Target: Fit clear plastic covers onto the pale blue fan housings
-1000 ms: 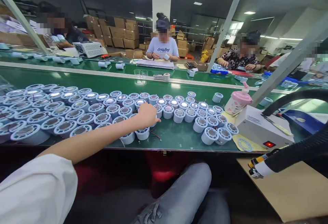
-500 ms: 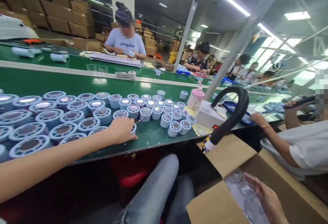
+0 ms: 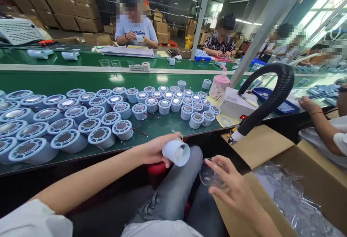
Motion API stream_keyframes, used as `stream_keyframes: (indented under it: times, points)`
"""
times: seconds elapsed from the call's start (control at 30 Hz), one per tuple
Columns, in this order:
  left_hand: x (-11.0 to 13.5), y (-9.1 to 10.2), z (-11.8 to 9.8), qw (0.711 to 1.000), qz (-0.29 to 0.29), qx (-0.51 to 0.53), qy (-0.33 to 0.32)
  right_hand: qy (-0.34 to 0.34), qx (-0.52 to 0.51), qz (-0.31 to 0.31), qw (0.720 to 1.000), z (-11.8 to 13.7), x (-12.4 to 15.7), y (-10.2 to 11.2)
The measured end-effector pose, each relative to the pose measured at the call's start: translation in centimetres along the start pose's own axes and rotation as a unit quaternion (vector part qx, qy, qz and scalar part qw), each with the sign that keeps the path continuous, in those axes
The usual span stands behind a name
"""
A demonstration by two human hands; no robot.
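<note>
The blue housing [image 3: 173, 151] was in the L hand [image 3: 155, 151], above the lap [image 3: 170, 190] and just off the green bench [image 3: 154, 125], tilted w/ its open end twd the R. L fingers were wrapped round its side, tips partly hidden. The R hand [image 3: 230, 182] held a clear cup [image 3: 206, 175] betw. thumb and fingers, apart from the housing.

Handling, at a guess: housing prob. light, stiff plastic, smooth so a bit slippery; best hold was round the outer wall, clear of the mouth. Cup looked thin, rigid, v. light, maybe easy to crack or smudge; side wall was the safest grip, w/ min. pressure.

Count: 1 housing and 1 cup in hand; approx. 50 similar units [image 3: 101, 137] on the bench, exact no. uncertain as the view cut some off. 2 other clear cups [image 3: 116, 64] stood further back; clear pieces [image 3: 287, 188] in 1 open carton [image 3: 260, 146] overlapped too much to count. Also 1 pink-lidded cup [image 3: 219, 87], 1 grey-white box [image 3: 230, 101], 1 black hose [image 3: 267, 110].
</note>
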State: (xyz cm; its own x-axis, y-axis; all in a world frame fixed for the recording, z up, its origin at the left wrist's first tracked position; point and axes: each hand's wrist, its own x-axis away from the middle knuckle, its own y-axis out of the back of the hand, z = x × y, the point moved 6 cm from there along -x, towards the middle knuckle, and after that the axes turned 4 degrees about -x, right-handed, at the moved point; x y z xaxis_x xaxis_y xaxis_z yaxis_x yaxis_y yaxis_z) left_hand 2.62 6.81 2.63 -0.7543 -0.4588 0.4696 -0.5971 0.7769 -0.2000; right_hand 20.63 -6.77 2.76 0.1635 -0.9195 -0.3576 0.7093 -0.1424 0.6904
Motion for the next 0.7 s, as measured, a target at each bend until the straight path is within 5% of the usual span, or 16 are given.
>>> stream_keyframes:
  times: [0.1,0.27,0.5,0.6,0.7]
  points:
    - [-0.5,-2.8,1.9,0.994,0.083,-0.070,0.010,0.046,0.147,-0.023,0.988,3.0,-1.8,-2.0]
    - [-0.5,-3.4,1.9,0.958,0.098,-0.268,-0.033,0.037,0.256,-0.005,0.966,3.4,-2.7,-2.9]
    - [-1.7,-3.2,5.5,0.981,0.132,-0.100,0.105,0.101,0.297,-0.008,0.950,3.8,-1.6,-2.8]
    - [-1.8,-4.0,4.9,0.967,0.163,-0.192,0.038,0.058,0.300,0.030,0.952,3.1,-1.9,-3.4]
    - [-1.3,-4.3,2.8,0.925,0.116,-0.347,-0.101,-0.018,0.248,0.044,0.968,2.1,-2.1,-3.2]
